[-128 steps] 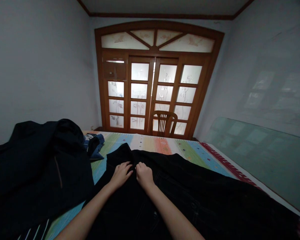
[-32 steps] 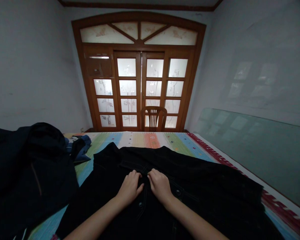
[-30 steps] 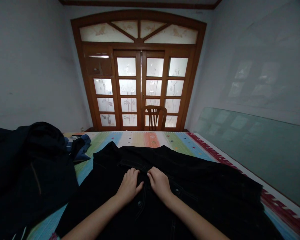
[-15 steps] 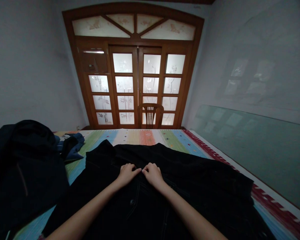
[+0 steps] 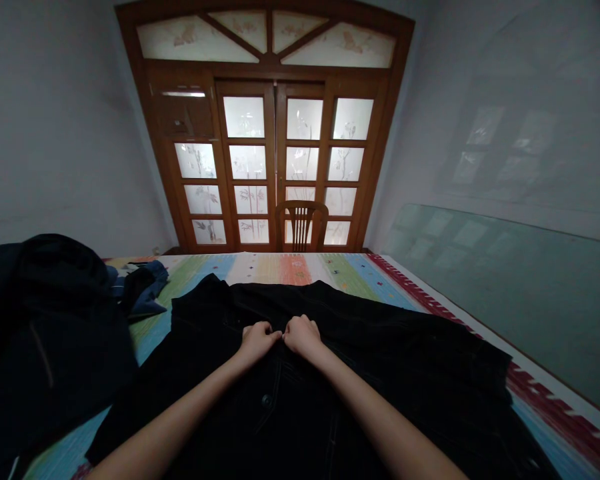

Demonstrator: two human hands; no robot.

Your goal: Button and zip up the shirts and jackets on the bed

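A black jacket with collar, visible seams and a round button on its front lies spread over the table. My left hand is closed in a pinch on the jacket's front opening, above that button. Right beside it, my right hand pinches the same front edge, fingers curled and thumb pressed in. The fingertips of both hands almost meet. Whatever small part of the front sits between them is hidden by the fingers.
A striped, multicoloured cloth covers the table. At the left lie a heap of dark clothing and a blue garment. Beyond the far edge stand a wooden chair and wood-framed glass doors. A glass panel leans along the right wall.
My right hand has turned slightly and its fingers are curled tighter. Both hands stay at the same spot on the jacket's front. The view has tipped slightly.
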